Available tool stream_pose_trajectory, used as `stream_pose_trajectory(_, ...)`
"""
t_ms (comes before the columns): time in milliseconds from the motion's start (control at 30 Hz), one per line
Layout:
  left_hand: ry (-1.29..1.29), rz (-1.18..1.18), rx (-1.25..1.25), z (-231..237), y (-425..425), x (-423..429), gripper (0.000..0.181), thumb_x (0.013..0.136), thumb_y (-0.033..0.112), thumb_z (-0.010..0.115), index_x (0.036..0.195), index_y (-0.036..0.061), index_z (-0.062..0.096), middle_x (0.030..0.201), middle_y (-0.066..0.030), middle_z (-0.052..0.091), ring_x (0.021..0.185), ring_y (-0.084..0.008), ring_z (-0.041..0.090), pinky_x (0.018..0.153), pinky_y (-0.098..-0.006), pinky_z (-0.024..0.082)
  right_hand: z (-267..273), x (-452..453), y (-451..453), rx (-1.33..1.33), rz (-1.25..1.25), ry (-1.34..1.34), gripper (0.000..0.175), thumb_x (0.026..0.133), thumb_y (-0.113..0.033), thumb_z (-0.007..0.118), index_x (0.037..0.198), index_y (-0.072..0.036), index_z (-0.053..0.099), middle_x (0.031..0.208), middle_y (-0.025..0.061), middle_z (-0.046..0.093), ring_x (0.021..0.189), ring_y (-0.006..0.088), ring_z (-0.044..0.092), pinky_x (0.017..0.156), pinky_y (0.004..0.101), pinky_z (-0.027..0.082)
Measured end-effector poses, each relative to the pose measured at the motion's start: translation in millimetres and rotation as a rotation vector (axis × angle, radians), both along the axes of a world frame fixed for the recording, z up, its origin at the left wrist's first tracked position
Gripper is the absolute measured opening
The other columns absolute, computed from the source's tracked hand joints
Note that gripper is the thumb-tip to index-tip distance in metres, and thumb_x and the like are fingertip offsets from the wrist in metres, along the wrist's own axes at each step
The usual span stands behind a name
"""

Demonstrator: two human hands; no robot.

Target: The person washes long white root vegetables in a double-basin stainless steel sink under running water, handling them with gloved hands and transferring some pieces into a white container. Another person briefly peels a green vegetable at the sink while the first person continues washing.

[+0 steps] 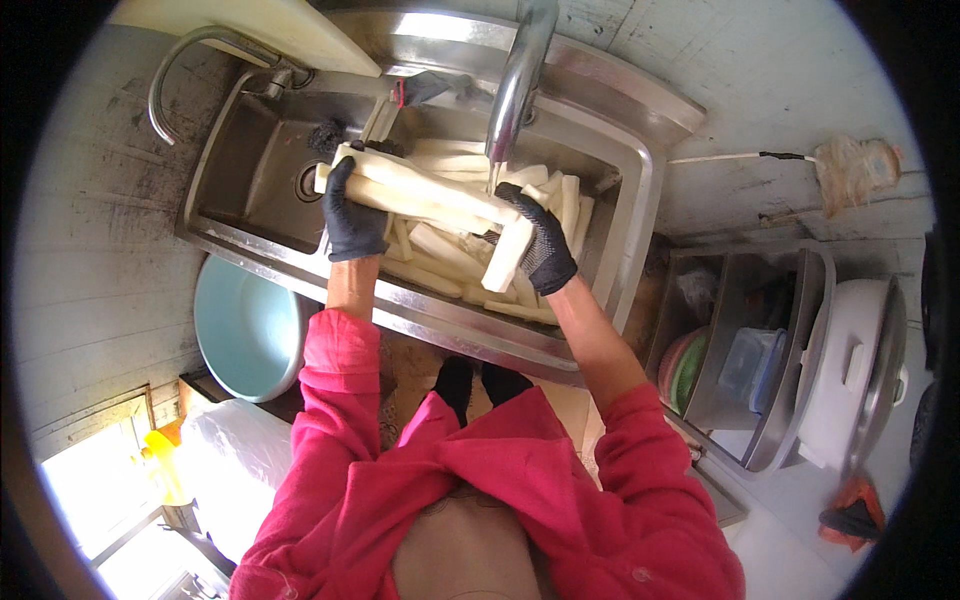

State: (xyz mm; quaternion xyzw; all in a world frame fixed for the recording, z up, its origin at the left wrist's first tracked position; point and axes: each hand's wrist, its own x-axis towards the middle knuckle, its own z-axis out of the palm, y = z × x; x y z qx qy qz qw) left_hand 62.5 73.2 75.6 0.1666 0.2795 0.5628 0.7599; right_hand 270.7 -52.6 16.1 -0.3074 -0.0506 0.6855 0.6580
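My left hand [352, 217], in a dark glove, grips the left ends of at least two long, pale, peeled root vegetable sticks [420, 184]. My right hand [544, 236], gloved alike with a dotted palm, is closed around a shorter pale stick [508, 255] at the right end of the long ones. Both hands are above the right basin of a steel double sink [626, 225]. Many more peeled sticks [424, 279] lie piled in that basin. From the chrome faucet [517, 82] a thin stream of water falls beside my right hand.
The left basin [262, 172] holds a dark scouring pad [326, 139] near its drain. A second curved tap [202, 34] rises behind it. Below left stands a light-blue tub [247, 330]. At right, steel bins [739, 337] hold plastic containers. A dark cloth [435, 86] lies on the sink's back ledge.
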Motion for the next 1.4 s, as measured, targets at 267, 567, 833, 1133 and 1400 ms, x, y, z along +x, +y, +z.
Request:
stream_pose_trajectory(267,0.181,-0.077,0.130,22,-9,-12,0.043,0.080,0.014,0.062,0.121,0.0037,0.050,0.111,-0.0104,0.058,0.104,-0.0235,0.056,0.094,-0.0373,0.044,-7,-20,28,0.078,0.104,-0.495,0.035,0.086,-0.016,0.062,0.115,0.003,0.057,0.109,0.0097,0.063,0.098,0.0187,0.060,0.087,0.0337,0.049)
stream_pose_trajectory(567,0.862,-0.203,0.859,-9,-41,95,0.052,0.066,0.018,0.078,0.109,0.0022,0.054,0.100,-0.0111,0.061,0.089,-0.0222,0.061,0.082,-0.0335,0.048,-25,26,1,-0.043,-0.063,-1.093,0.031,0.081,-0.015,0.069,0.107,-0.002,0.058,0.094,0.0050,0.063,0.088,0.0153,0.058,0.078,0.0292,0.046)
stream_pose_trajectory(833,0.961,-0.120,1.204,-7,-47,97,0.050,0.068,0.017,0.075,0.108,0.0002,0.052,0.100,-0.0152,0.061,0.087,-0.0291,0.061,0.078,-0.0357,0.048,17,33,-11,0.238,-0.051,-1.193,0.050,0.078,-0.003,0.069,0.124,-0.003,0.050,0.111,0.0062,0.058,0.102,0.0156,0.055,0.091,0.0283,0.044)
stream_pose_trajectory(1133,1.065,-0.031,1.314,30,-44,51,0.027,0.067,0.010,0.071,0.091,0.0016,0.063,0.102,-0.0182,0.060,0.097,-0.0347,0.057,0.086,-0.0399,0.045,46,12,19,0.431,0.104,-1.143,0.058,0.071,-0.001,0.074,0.124,-0.002,0.050,0.120,0.0067,0.056,0.111,0.0177,0.052,0.098,0.0324,0.040)
stream_pose_trajectory(1400,1.017,-0.228,1.014,39,-52,27,0.033,0.068,0.013,0.076,0.097,0.0036,0.063,0.116,-0.0190,0.055,0.108,-0.0360,0.053,0.093,-0.0397,0.042,83,5,30,0.551,0.242,-0.948,0.054,0.074,-0.012,0.075,0.122,-0.002,0.052,0.118,0.0066,0.059,0.107,0.0159,0.056,0.094,0.0309,0.044)
